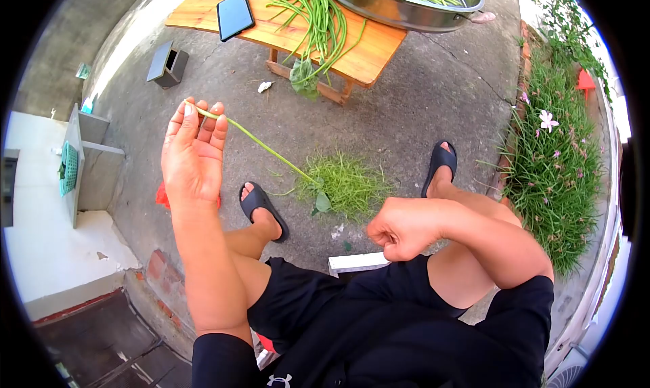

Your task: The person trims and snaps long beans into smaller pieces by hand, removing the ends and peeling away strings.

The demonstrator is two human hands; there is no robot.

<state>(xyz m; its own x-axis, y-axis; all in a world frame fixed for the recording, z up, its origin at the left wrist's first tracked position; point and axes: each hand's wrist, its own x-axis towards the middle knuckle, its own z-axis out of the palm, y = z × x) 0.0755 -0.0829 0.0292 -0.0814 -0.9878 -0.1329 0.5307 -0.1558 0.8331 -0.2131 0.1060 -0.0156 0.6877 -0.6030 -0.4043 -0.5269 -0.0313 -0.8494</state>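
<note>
My left hand (pixel 196 144) is raised palm up at the left, its thumb and fingers closed on one end of a long green bean (pixel 261 143). The bean slants down to the right, its far end over a heap of thin green trimmings (pixel 345 185) on the ground. A small green leaf (pixel 322 202) shows at the heap's near edge. To the right of the leaf, my right hand (pixel 406 229) is curled into a fist above my lap. Its fingertips are hidden, so what it may hold cannot be made out.
Ahead stands a wooden table (pixel 284 39) with a phone (pixel 235 15), a bunch of long beans (pixel 318 26) and a metal basin (pixel 413 9) of beans. A grey box (pixel 167 66) is at the left. Flowering plants (pixel 555 158) line the right side. My sandalled feet flank the heap.
</note>
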